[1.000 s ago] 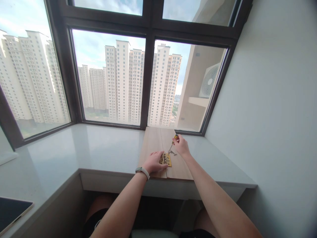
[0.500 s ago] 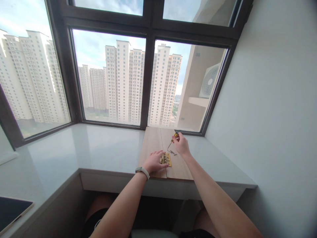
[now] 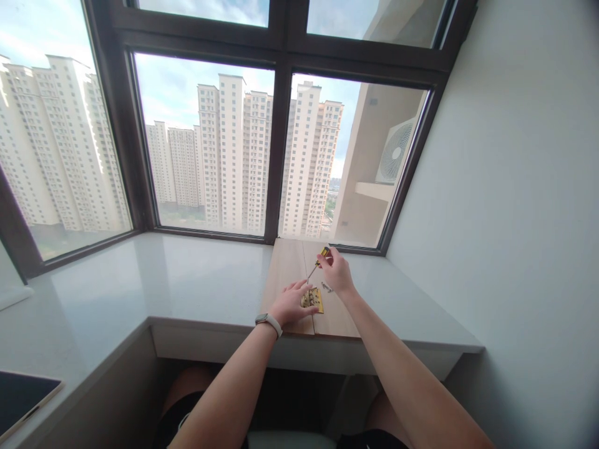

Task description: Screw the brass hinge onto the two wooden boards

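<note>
A brass-coloured hinge (image 3: pixel 315 300) lies across the seam between two wooden boards (image 3: pixel 285 262). My left hand (image 3: pixel 292 304) rests over its left side, thumb along the near edge and fingers along the far edge, steadying it and hiding part of it. In my right hand (image 3: pixel 336 269) is a screwdriver (image 3: pixel 324 252) with a yellow and black handle. Its thin shaft slants down to the left, the tip near my left fingertips at the hinge's far edge; whether it touches anything I cannot tell. Several small screws (image 3: pixel 326 287) lie on the right board, just beyond the hinge.
The boards lie on a white windowsill counter (image 3: pixel 201 280) whose front edge runs close to my forearms. Behind stands a dark-framed window (image 3: pixel 277 156). A white wall (image 3: pixel 510 187) rises on the right. At the lower left is a dark flat device (image 3: pixel 28 399).
My right hand has moved left with the screwdriver, bringing its tip from beside the screws to the hinge's far edge. My left hand stays on the hinge.
</note>
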Demonstrator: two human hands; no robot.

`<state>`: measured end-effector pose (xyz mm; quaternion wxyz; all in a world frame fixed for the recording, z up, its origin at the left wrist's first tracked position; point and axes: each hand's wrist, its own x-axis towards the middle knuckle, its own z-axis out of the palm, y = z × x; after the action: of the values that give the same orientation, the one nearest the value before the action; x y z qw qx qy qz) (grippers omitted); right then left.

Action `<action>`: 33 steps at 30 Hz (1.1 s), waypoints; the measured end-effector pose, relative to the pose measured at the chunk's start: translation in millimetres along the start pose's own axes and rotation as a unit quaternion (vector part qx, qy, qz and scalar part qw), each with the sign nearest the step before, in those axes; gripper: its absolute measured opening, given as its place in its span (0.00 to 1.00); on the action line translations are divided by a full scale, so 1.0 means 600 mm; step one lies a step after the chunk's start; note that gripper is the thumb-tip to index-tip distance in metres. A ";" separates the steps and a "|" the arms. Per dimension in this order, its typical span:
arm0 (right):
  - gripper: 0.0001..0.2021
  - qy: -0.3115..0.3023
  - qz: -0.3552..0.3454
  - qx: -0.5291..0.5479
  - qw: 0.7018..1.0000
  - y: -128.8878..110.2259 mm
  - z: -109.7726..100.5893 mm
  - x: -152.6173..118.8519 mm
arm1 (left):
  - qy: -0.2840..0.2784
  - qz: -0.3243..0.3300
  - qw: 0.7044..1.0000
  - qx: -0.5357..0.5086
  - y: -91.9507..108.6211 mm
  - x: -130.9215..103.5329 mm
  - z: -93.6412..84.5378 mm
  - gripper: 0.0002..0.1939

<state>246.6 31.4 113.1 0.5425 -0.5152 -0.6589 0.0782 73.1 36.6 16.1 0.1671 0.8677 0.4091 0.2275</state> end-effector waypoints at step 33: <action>0.18 0.023 0.012 0.007 1.000 -0.007 -0.006 0.006 | 0.009 0.013 1.000 -0.014 -0.010 0.001 0.006 0.39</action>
<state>247.4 30.2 119.8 0.5602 -0.5208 -0.6395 0.0775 71.4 40.0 10.7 0.1728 0.8684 0.3961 0.2434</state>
